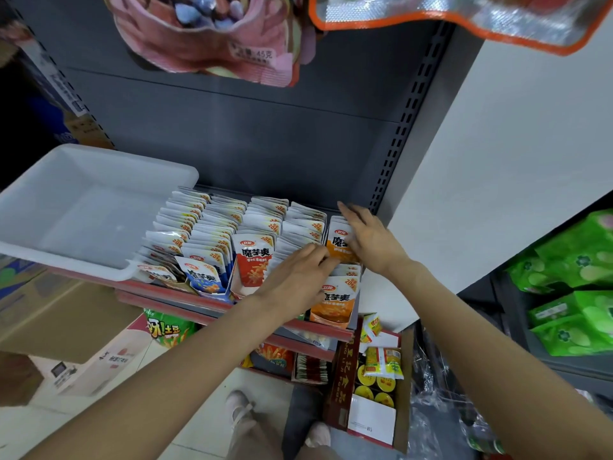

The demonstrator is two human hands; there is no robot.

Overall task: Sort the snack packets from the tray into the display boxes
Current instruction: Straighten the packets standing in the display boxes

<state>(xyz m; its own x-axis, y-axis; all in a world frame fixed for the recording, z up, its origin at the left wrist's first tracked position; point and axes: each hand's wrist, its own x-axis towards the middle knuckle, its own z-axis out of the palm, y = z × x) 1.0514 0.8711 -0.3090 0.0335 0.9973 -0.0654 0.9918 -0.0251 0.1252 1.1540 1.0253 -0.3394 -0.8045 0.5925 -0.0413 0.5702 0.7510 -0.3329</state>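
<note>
A white plastic tray sits on the left of the shelf, its inside bare. To its right stand several rows of snack packets in display boxes: blue-fronted, red-fronted and, at the far right, orange-fronted. My left hand lies over the rows, fingertips at the lower edge of an upright orange packet. My right hand rests with straight fingers against that packet's right side, over the orange row's back part.
The grey shelf back rises behind the rows, and a red shelf edge runs in front. Lower shelves and a carton of yellow snacks sit below. Green bags fill the right rack. Cardboard boxes stand at the left.
</note>
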